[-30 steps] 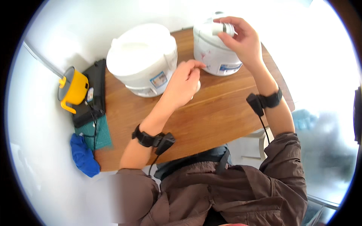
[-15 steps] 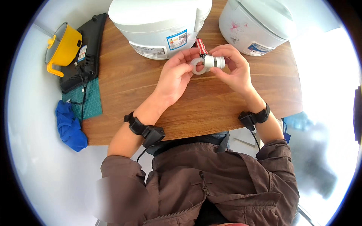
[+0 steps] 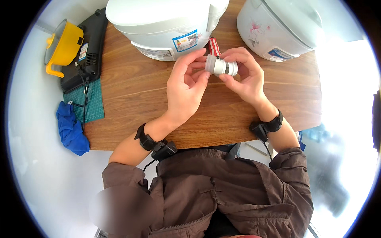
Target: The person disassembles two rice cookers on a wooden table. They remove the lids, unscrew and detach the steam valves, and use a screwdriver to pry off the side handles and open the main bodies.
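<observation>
Above the table, my right hand [image 3: 249, 75] grips a small white cylinder [image 3: 219, 67] with dark slots in its side, fingers behind and thumb below. At the cylinder's left end sits a translucent whitish ring [image 3: 208, 64], lined up with it. My left hand [image 3: 183, 87] is closed at that ring, its thumb on the near edge and fingers behind, partly hidden. Just beyond the cylinder lies a red-and-white striped item [image 3: 214, 47] with a dark end; I cannot tell its kind. Both wrists wear black straps with small devices.
Two white rice cookers stand at the back, a plain one [image 3: 158, 27] and a flowered one [image 3: 274, 35]. To the left are a yellow pot [image 3: 68, 45], a black flat appliance [image 3: 93, 55], a green cutting mat [image 3: 95, 103] and a blue cloth [image 3: 71, 129] over the wooden table's [image 3: 190, 123] edge.
The ring has turned from facing up beside the cylinder to sitting against its left end. My left hand has turned with it; my right hand still holds the cylinder. The view has shifted slightly.
</observation>
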{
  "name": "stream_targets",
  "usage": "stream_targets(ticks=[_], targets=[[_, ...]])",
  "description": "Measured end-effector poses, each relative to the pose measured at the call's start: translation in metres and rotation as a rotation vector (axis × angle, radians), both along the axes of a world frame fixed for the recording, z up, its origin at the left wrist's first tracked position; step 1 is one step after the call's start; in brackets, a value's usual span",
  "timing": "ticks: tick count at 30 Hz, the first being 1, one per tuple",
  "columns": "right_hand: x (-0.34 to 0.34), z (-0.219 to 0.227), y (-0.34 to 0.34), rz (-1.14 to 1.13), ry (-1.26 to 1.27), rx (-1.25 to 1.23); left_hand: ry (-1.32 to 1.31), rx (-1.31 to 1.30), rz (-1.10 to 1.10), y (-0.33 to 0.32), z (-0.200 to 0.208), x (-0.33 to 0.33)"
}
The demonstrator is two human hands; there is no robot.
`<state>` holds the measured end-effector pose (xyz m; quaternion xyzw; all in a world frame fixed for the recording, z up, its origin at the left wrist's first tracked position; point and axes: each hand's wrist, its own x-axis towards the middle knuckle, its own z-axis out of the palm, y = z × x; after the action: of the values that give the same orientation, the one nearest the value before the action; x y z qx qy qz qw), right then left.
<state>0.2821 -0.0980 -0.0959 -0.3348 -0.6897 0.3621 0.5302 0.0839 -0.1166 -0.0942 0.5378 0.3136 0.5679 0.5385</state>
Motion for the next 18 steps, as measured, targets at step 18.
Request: stream_targets(ticks=[18], targets=[[0.002, -0.01, -0.002, 0.11, 0.237, -0.182, 0.131, 0.3, 0.059, 0.001, -0.009, -0.002]])
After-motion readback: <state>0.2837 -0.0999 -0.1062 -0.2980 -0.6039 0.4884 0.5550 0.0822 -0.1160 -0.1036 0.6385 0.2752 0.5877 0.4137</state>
